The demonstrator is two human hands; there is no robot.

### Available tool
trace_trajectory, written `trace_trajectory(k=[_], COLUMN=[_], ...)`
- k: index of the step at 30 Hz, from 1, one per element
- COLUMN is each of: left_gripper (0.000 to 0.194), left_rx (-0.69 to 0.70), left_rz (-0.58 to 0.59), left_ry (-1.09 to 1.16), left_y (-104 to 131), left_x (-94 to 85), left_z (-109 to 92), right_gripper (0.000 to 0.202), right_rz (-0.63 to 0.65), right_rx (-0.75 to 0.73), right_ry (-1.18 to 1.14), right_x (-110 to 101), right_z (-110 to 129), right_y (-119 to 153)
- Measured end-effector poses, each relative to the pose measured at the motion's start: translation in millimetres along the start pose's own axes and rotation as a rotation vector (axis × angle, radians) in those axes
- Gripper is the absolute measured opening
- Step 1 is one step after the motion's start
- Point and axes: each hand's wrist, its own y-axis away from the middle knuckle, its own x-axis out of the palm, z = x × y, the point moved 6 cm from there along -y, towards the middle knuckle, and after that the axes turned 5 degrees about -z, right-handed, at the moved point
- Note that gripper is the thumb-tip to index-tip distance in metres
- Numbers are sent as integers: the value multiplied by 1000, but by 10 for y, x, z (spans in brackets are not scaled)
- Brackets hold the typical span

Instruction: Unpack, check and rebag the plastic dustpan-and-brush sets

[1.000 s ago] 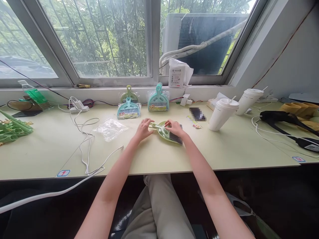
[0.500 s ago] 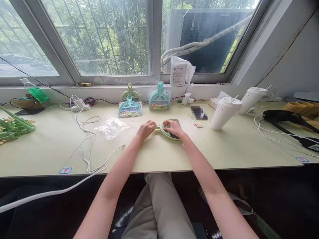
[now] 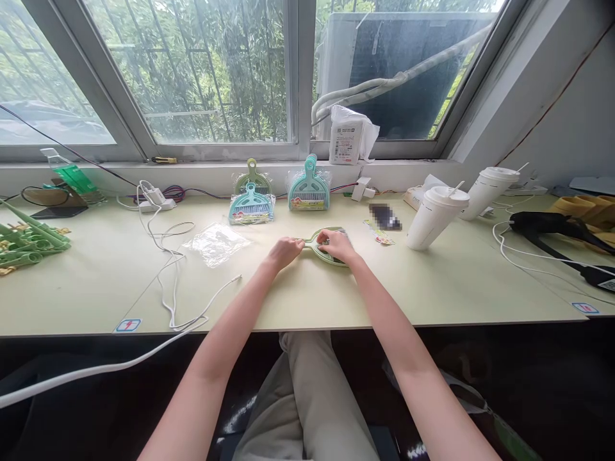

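Note:
A green dustpan and brush set (image 3: pixel 318 251) lies on the pale table, its handle pointing left and its wide end to the right. My left hand (image 3: pixel 287 250) is closed on the handle end. Over the middle of the set, my right hand (image 3: pixel 335 245) has its fingers pinched on the green part and covers some of the bristles. A crumpled clear plastic bag (image 3: pixel 218 243) lies to the left of my hands. Behind it stand a wrapped blue set (image 3: pixel 250 206), a wrapped green set (image 3: pixel 252 174) and wrapped teal sets (image 3: pixel 309 190).
Two white lidded cups (image 3: pixel 435 221) stand at the right, near a blurred dark object (image 3: pixel 385 216) and a colourful card (image 3: pixel 379 234). White cables (image 3: pixel 173 282) run across the left. Green and yellow items (image 3: pixel 31 240) lie far left, a black strap (image 3: pixel 542 224) far right.
The view has shifted slightly. My left hand sits a little further right along the handle, and my right hand's fingers have moved slightly on the green set.

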Motion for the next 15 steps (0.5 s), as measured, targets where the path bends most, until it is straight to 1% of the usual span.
trace_trajectory(k=[4,8,10,12,13,15], left_gripper=[31,30,32,36,41,54], left_rx=[-25,-23,-49,-133,-201,-386], left_rz=[-23,-34,-67,-172,-256,-447], left_ry=[63,67,106,196,264,459], left_y=[-7,17,35,44,48,65], left_x=[-6,4,-21,-99,-156,-259], left_z=[-13,7,37,94,133,227], right_gripper=[18,18,17,16,16,18], right_rz=[5,4,-8,-39,-61,-129], right_rx=[20,10,6,13,19,41], right_ry=[23,21,26,11,-5,-37], right_x=[29,49,39,10,-8,-50], right_z=[-30,-38,-19,20,48,113], right_y=[-8,-6,-5,-4,-2,9])
